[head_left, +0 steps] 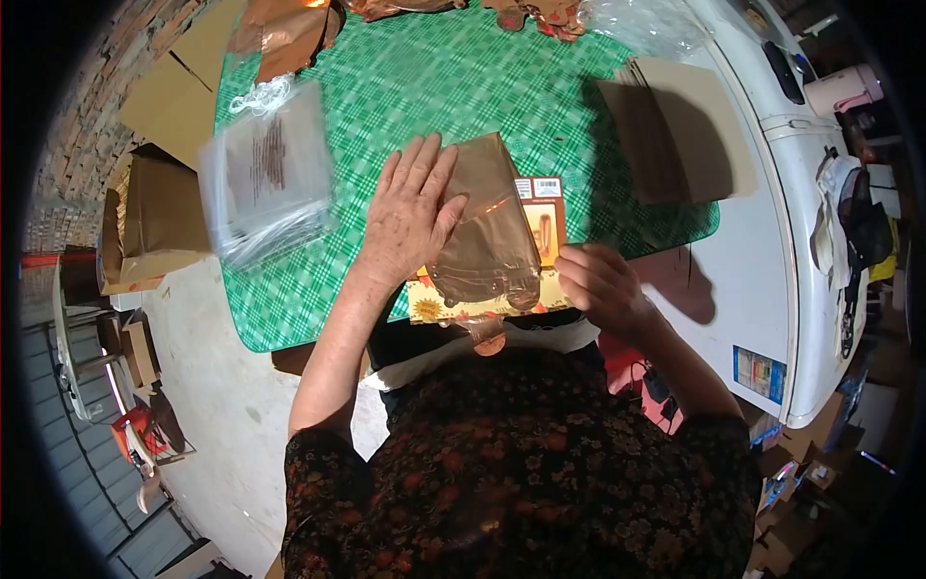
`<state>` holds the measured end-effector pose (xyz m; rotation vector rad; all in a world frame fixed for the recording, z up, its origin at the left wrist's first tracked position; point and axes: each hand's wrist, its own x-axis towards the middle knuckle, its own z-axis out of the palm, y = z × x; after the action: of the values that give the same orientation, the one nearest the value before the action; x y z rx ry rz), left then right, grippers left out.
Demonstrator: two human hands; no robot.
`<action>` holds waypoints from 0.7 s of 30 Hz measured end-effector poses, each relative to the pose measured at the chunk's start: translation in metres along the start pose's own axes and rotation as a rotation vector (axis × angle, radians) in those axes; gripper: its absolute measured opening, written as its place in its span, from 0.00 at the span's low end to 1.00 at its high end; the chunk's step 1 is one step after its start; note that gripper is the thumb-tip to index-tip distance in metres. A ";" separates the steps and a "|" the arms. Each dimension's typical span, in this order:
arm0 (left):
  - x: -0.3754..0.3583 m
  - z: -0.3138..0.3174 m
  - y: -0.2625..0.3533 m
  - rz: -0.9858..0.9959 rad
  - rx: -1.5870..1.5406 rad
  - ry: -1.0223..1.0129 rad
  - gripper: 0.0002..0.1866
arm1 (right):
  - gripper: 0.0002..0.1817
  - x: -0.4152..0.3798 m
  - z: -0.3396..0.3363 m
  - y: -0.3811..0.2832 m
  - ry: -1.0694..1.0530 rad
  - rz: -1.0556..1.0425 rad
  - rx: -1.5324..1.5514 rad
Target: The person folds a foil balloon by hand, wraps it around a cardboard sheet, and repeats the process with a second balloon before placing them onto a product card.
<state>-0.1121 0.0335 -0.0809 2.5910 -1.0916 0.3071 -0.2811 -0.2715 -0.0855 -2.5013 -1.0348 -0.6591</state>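
left fingers (422,166) slightly apart on copper foil (492,227)

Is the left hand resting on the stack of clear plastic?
No, the left hand lies on the copper-coloured foil, apart from that stack.

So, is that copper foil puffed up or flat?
Flat: the copper foil lies thin over the printed card, left hand resting on it.

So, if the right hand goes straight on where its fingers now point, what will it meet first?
The right hand would likely meet the orange-and-yellow printed packaging first, at its right edge; whether they already touch is unclear.
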 end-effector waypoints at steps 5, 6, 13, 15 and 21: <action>0.000 0.002 0.000 0.004 -0.008 0.029 0.35 | 0.13 -0.023 -0.032 -0.025 -0.049 0.127 -0.008; 0.000 0.002 0.000 0.004 -0.012 0.030 0.35 | 0.13 -0.025 -0.040 -0.029 -0.036 0.157 -0.019; 0.000 0.000 0.000 -0.008 -0.034 0.016 0.34 | 0.19 -0.056 -0.122 -0.017 0.252 0.478 -0.023; 0.000 -0.001 0.000 -0.016 -0.031 0.011 0.33 | 0.18 -0.029 -0.145 -0.011 0.625 0.519 0.125; 0.000 0.000 0.002 -0.028 -0.044 0.021 0.34 | 0.13 0.037 -0.109 0.046 0.895 0.753 -0.065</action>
<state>-0.1134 0.0316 -0.0804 2.5561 -1.0424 0.2994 -0.2555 -0.3340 0.0186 -1.9961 0.2359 -1.3311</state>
